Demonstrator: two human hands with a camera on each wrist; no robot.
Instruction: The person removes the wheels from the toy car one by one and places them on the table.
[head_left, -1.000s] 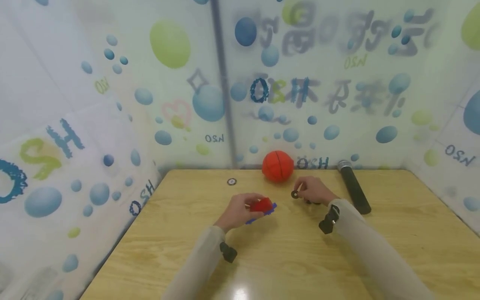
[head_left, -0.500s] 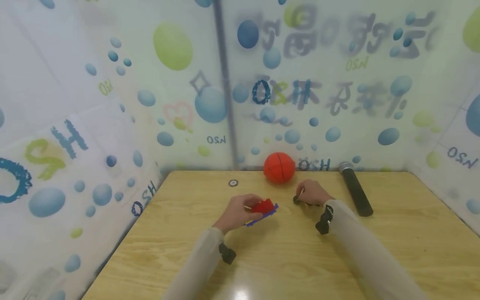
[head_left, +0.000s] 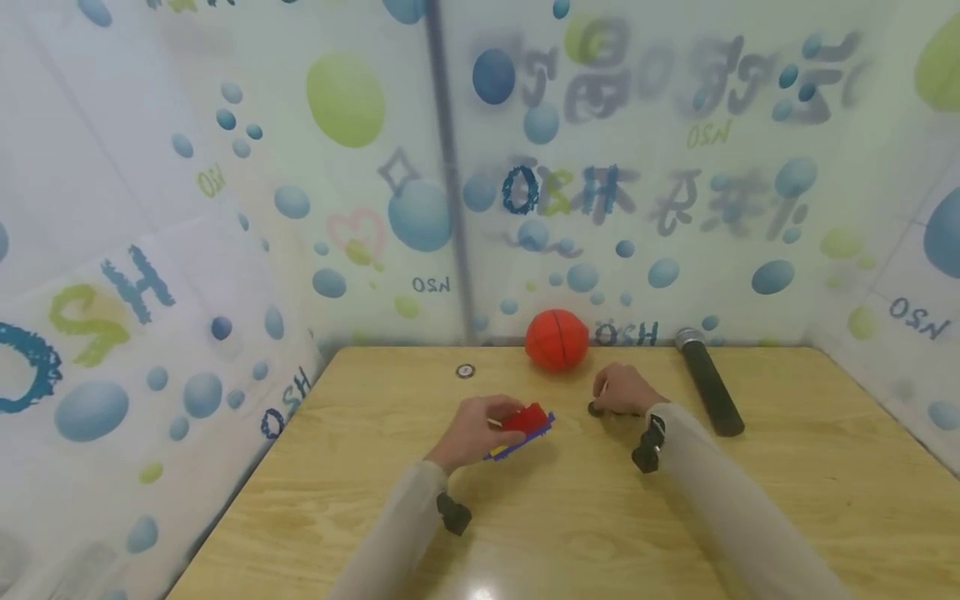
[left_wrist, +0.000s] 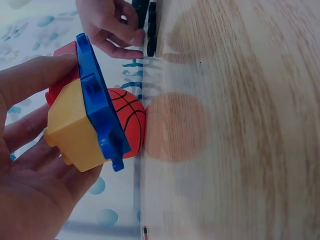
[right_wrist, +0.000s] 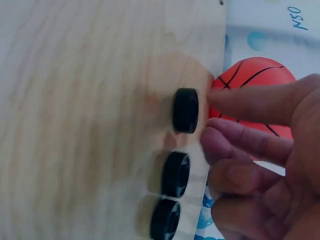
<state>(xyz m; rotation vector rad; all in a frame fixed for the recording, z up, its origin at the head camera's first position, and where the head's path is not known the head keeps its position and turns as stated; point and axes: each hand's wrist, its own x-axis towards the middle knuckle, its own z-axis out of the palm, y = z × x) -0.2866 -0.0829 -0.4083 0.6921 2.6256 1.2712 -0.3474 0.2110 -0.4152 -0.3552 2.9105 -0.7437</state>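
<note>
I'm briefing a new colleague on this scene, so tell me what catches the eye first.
The orange ball at the table's far edge stands out against the bubble-print backdrop. In front of it, the left hand holds a red, blue and yellow toy block piece, and the right hand touches one of three small black wheels. A black cylinder lies to the right.
</note>
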